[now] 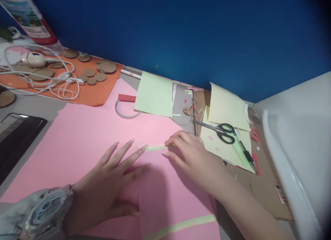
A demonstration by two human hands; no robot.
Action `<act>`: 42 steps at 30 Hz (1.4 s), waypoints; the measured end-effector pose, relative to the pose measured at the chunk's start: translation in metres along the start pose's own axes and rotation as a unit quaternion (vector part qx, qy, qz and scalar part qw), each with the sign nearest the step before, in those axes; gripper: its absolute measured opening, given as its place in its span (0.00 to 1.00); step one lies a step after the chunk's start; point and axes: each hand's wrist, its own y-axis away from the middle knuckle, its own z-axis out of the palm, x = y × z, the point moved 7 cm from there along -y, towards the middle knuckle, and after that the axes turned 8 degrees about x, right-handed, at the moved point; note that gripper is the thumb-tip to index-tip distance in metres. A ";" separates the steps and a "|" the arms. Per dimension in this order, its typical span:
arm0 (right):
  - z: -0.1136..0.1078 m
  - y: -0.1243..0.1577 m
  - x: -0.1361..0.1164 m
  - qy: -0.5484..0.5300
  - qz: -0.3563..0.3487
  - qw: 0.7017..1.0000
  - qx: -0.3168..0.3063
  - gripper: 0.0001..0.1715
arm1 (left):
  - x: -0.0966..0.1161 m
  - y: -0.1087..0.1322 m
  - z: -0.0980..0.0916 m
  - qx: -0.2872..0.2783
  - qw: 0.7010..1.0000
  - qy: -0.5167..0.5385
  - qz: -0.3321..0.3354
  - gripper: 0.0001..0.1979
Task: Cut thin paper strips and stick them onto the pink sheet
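Observation:
My left hand (pixel 111 185), with a watch (pixel 46 212) on its wrist, lies spread on the large pink paper (pixel 95 129). Its fingertips reach the left end of a thin pale green strip (pixel 156 148). At the right end of that strip, my right hand (pixel 187 150) has its thumb and forefinger nearly together on the strip's edge. The strip runs along the top edge of a smaller pink sheet (pixel 181 195). A second pale green strip (pixel 188 223) crosses the sheet lower down.
Black-handled scissors (pixel 225 133) and a pen (pixel 247 152) lie on yellow paper at right. Green paper (pixel 154 95) sits beyond my hands. Cardboard discs (pixel 106 66) and a white cable (pixel 68 76) are on orange paper, near a bottle (pixel 31 21). A black device (pixel 18 136) lies left.

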 end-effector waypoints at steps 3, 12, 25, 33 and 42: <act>0.004 -0.003 -0.002 -0.008 0.006 1.000 -0.010 0.08 | -0.002 0.001 0.000 0.003 1.000 -0.006 0.008 0.40; 0.015 -0.012 -0.019 -0.065 0.013 0.997 -0.026 0.11 | -0.001 0.001 -0.002 0.009 1.000 -0.010 0.018 0.40; 0.024 -0.012 -0.023 -0.178 0.054 0.982 -0.040 0.12 | 0.000 0.000 0.001 -0.005 1.000 0.002 0.010 0.41; 0.030 -0.015 -0.025 -0.116 0.048 0.992 -0.034 0.12 | 0.001 0.000 0.000 0.005 1.000 0.002 -0.014 0.40; 0.034 -0.015 -0.025 -0.107 0.042 0.993 -0.020 0.12 | 0.001 0.000 -0.002 0.015 0.999 0.007 -0.034 0.41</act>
